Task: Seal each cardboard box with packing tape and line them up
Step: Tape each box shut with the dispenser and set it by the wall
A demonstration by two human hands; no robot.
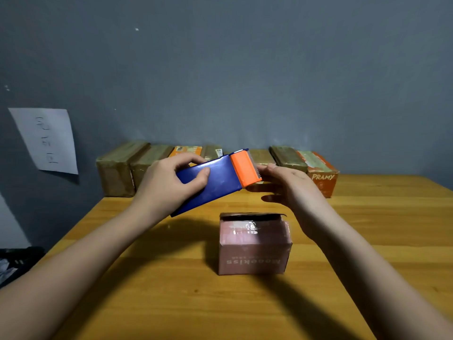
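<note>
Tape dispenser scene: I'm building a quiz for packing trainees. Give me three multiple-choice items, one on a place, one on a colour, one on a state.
1. Where does the pink box stand?
A. in the row at the wall
B. alone on the table, nearer the person
C. on top of another box

2. What colour is the cutter end of the tape dispenser?
A. orange
B. green
C. white

3. What is the left hand doing?
A. lying flat on the table
B. gripping the dispenser's blue body
C. pressing the pink box

Answers: 1 B, it stands apart from the row of boxes at the wall. 2 A, the toothed end is orange. 3 B, fingers and thumb curl round the blue body, while the right hand reaches to the cutter end.
</note>
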